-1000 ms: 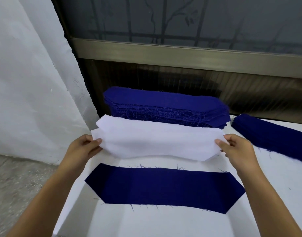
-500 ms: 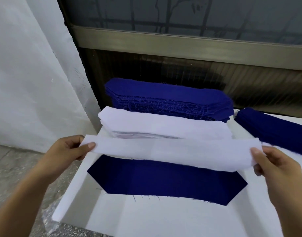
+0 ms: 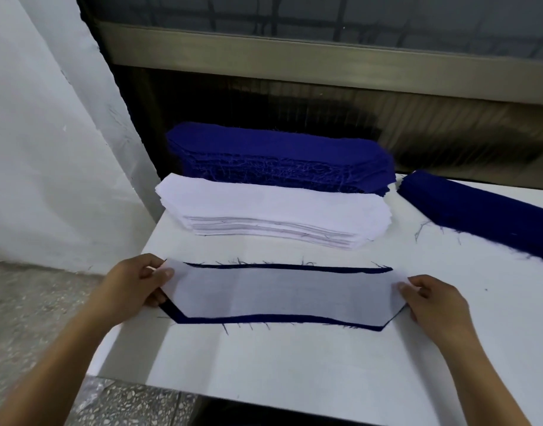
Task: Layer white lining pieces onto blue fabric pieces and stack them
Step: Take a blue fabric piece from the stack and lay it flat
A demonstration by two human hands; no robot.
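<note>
Pinching the white lining piece (image 3: 282, 293) at each end with our left hand (image 3: 135, 284) and right hand (image 3: 433, 299), we have just laid it onto the blue piece (image 3: 264, 318), so this pair looks nearly ready to stack.

White bench (image 3: 294, 364) with cut fabric laid out.
A single blue piece (image 3: 264, 318) lies flat near the front edge, covered by a lining (image 3: 282, 290) so only its rim shows. Behind it sits a white stack (image 3: 273, 210), with a blue stack (image 3: 279, 158) just beyond, at the back edge. A second blue pile (image 3: 479, 210) lies to the right, loose threads (image 3: 420, 229) beside it.
</note>
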